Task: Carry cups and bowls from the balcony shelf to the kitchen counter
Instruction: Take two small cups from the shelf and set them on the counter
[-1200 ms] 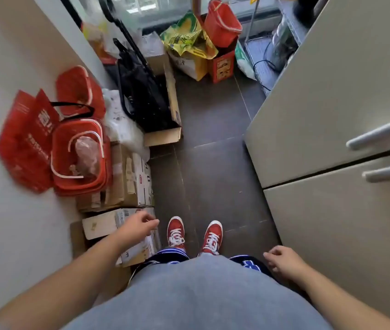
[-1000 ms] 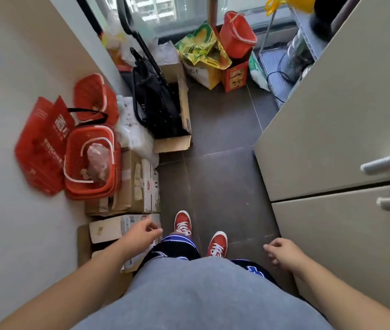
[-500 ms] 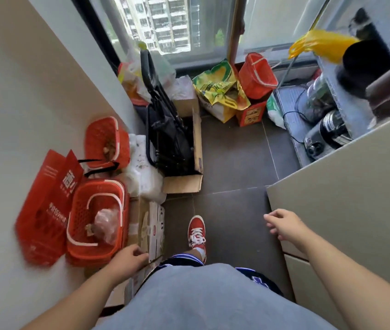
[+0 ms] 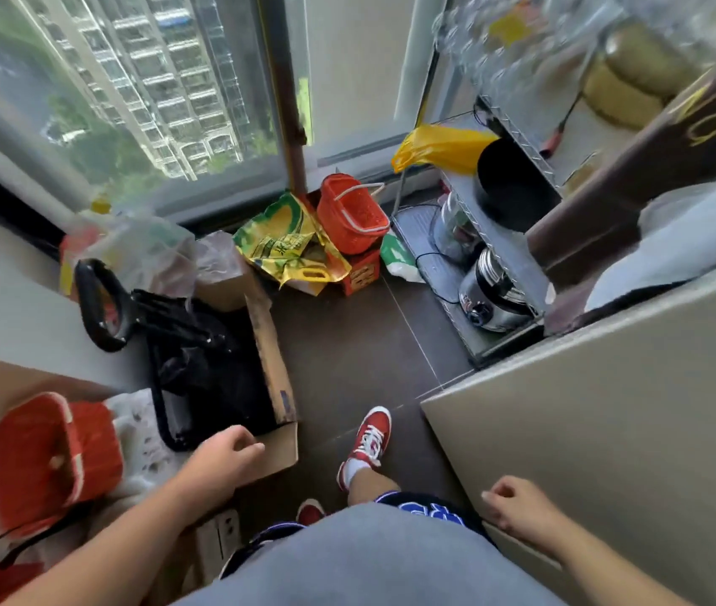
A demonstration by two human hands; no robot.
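A metal wire shelf point(image 4: 518, 137) stands at the back right of the balcony, past the beige cabinet point(image 4: 588, 422). Its top level holds blurred clear glassware point(image 4: 500, 41) and a stack of yellowish bowls point(image 4: 627, 80). Lower levels carry a black pot point(image 4: 509, 185) and steel cookers point(image 4: 496, 295). My left hand point(image 4: 225, 457) hangs low at the left with fingers loosely curled, holding nothing. My right hand point(image 4: 518, 505) is loosely curled beside the cabinet's near corner, also holding nothing.
The left side is cluttered: a red basket point(image 4: 50, 457), a cardboard box point(image 4: 273, 378) with a black trolley bag point(image 4: 198, 360), plastic bags. At the window stand a yellow sack point(image 4: 290, 247) and another red basket point(image 4: 354, 212). A dark tiled floor strip point(image 4: 347, 343) runs ahead.
The view has tilted up and moved forward, bringing the wire shelf and window into sight. My right foot has stepped ahead. Both hands stay empty at my sides.
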